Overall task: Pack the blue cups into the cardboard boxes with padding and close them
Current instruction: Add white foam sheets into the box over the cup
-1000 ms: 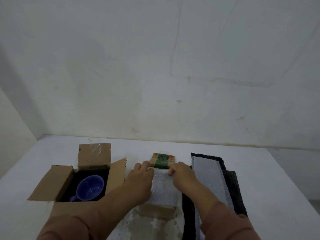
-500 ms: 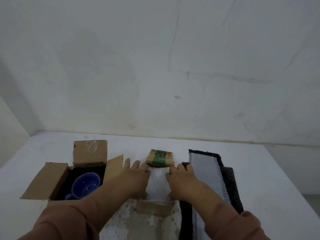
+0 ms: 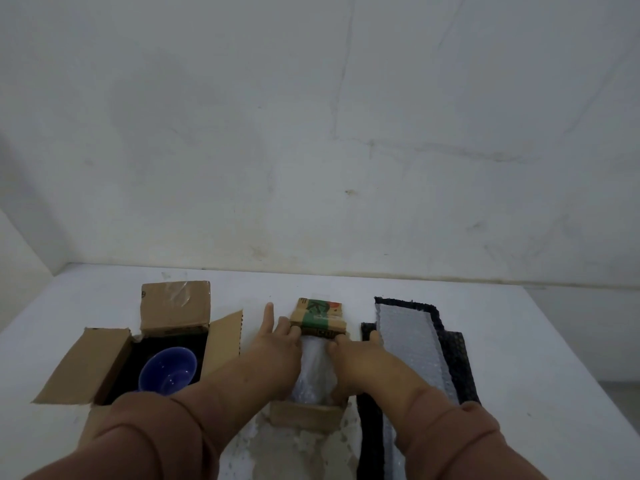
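Box flap [image 3: 318, 318] now pinched by both hands.

1. We are seeing a pale, stained wall [image 3: 311, 133] rising behind the white surface [image 3: 536, 341].
2. We are noticing thin cracks running down and across that wall.
3. We are seeing a second wall [image 3: 20, 244] meeting it at the left corner.
4. We are glimpsing grey floor [image 3: 623, 396] at the far right.

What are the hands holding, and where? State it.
Both hands, left and right, grip the far flap of the middle box by its near edge, over bubble wrap.
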A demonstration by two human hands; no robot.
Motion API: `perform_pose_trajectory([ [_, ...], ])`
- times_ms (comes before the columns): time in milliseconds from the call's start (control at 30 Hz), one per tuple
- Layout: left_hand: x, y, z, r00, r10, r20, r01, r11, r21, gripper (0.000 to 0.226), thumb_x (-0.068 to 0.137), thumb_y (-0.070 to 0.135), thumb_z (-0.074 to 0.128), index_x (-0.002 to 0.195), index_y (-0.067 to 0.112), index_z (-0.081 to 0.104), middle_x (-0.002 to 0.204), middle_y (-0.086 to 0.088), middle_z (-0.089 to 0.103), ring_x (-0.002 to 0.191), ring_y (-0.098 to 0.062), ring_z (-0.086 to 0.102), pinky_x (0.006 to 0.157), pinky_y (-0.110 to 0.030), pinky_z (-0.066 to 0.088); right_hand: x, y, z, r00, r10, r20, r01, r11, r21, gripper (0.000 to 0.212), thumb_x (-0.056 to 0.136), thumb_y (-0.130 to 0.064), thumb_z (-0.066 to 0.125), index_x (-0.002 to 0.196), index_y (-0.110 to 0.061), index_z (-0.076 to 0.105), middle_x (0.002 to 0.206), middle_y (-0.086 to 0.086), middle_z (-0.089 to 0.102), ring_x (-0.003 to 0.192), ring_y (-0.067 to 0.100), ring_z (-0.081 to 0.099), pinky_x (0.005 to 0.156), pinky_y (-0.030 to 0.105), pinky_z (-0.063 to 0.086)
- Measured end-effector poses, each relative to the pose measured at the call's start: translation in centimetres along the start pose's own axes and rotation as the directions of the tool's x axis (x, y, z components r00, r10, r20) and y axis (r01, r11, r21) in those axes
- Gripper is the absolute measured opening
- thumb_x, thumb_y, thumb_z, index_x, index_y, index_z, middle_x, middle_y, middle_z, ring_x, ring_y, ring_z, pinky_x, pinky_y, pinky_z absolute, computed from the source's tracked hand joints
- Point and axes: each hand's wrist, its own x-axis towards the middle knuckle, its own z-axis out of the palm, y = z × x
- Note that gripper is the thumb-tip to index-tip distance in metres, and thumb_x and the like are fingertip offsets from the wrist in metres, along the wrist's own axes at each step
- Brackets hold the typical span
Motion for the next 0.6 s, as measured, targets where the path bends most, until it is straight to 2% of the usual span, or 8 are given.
perform_pose_trajectory([
  [67, 0.1, -0.1, -0.2, 1.000, 0.012, 0.011, -0.012, 1.000, 0.009, 0.068, 0.085, 0.035, 0.062, 0.142, 0.009, 0.037, 0.145, -0.017, 0.032, 0.138, -0.040, 0.018, 0.111, -0.067, -0.011, -0.2, 0.1, -0.7, 0.999, 0.000, 0.043, 0.002, 0.999, -0.048, 0.089, 0.077, -0.048, 0.068, 0.146, -0.016, 0.020, 0.142, 0.011, 0.034, 0.124, 0.031, 0.044, 0.109, 0.062, 0.012],
  [167, 0.5, 0.2, -0.5, 0.998, 0.007, 0.059, -0.009, 1.000, 0.030, 0.070, 0.084, 0.037, 0.063, 0.143, 0.009, 0.036, 0.145, -0.015, 0.033, 0.140, -0.040, 0.014, 0.110, -0.068, -0.011, -0.2, -0.9, -0.7, 0.997, 0.048, 0.066, -0.042, 0.995, -0.087, 0.092, 0.083, -0.044, 0.062, 0.150, -0.015, 0.004, 0.150, 0.010, 0.024, 0.134, 0.030, 0.032, 0.109, 0.062, 0.012],
  [300, 0.8, 0.5, -0.4, 0.997, -0.002, 0.076, 0.001, 1.000, 0.017, 0.075, 0.084, 0.039, 0.063, 0.145, 0.008, 0.032, 0.147, -0.014, 0.034, 0.143, -0.041, 0.008, 0.110, -0.069, -0.010, 1.0, -2.1, 1.0, 0.994, 0.110, -0.025, -0.109, 0.993, 0.045, 0.091, 0.087, -0.031, 0.056, 0.149, -0.020, -0.009, 0.146, 0.010, 0.030, 0.122, 0.034, 0.047, 0.095, 0.057, 0.037],
  [400, 0.8, 0.3, -0.1, 0.996, -0.009, 0.093, 0.010, 1.000, -0.008, 0.080, 0.082, 0.038, 0.065, 0.146, 0.007, 0.027, 0.149, -0.012, 0.033, 0.143, -0.040, 0.004, 0.110, -0.069, -0.009, 1.5, -1.6, 2.2, 0.993, 0.088, -0.083, -0.075, 0.986, 0.150, 0.095, 0.084, -0.030, 0.061, 0.149, -0.027, -0.008, 0.141, 0.009, 0.036, 0.116, 0.035, 0.052, 0.090, 0.052, 0.045],
  [467, 0.9, 0.3, 0.2, 0.996, -0.013, 0.092, 0.016, 0.999, -0.036, 0.080, 0.082, 0.035, 0.066, 0.146, 0.008, 0.027, 0.150, -0.011, 0.032, 0.144, -0.039, 0.003, 0.110, -0.069, -0.010, 1.4, -1.0, 2.4, 0.995, 0.060, -0.084, -0.043, 0.981, 0.190, 0.098, 0.080, -0.038, 0.065, 0.149, -0.029, -0.005, 0.141, 0.009, 0.036, 0.115, 0.035, 0.053, 0.092, 0.052, 0.045],
  [533, 0.9, 0.3, 0.2, 0.994, -0.018, 0.110, 0.023, 0.999, -0.046, 0.080, 0.083, 0.035, 0.066, 0.147, 0.008, 0.026, 0.152, -0.011, 0.029, 0.145, -0.039, -0.002, 0.110, -0.068, -0.011, 1.3, -0.5, 2.3, 0.998, 0.028, -0.061, -0.014, 0.976, 0.215, 0.097, 0.076, -0.041, 0.067, 0.148, -0.028, 0.003, 0.139, 0.010, 0.039, 0.114, 0.035, 0.053, 0.093, 0.052, 0.045],
  [600, 1.0, 0.6, 0.2, 0.992, -0.019, 0.128, 0.025, 0.999, -0.047, 0.079, 0.084, 0.035, 0.065, 0.147, 0.008, 0.026, 0.154, -0.012, 0.025, 0.145, -0.040, -0.007, 0.109, -0.068, -0.012, 1.5, -0.4, 2.2, 0.999, 0.034, -0.032, -0.027, 0.977, 0.211, 0.094, 0.074, -0.035, 0.069, 0.147, -0.024, 0.010, 0.137, 0.010, 0.039, 0.113, 0.034, 0.053, 0.092, 0.052, 0.045],
])
